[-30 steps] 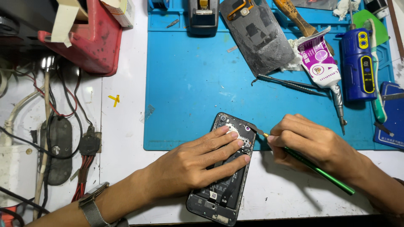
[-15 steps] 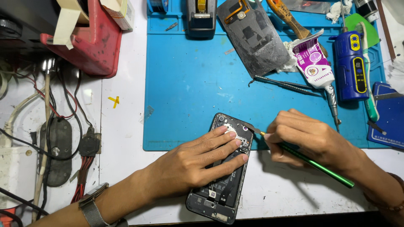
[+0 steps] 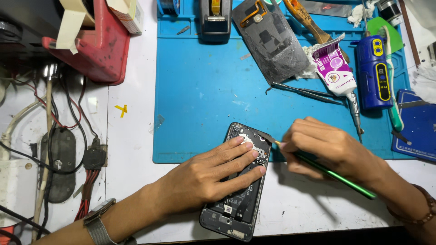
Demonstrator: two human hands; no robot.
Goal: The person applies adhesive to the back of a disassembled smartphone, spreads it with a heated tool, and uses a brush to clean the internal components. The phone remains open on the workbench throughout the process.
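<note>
Pinning an opened phone (image 3: 236, 199) flat at the blue mat's (image 3: 200, 100) front edge, the left hand (image 3: 206, 177) spreads its fingers; the right hand (image 3: 329, 149) pinches a green tool (image 3: 338, 174) whose tip could slip and gouge exposed parts.

Phone (image 3: 238, 199): black, back cover off, internals exposed, lying slanted across the blue mat's front edge. Tool (image 3: 336, 174): thin green rod, tip at phone's upper corner.
</note>
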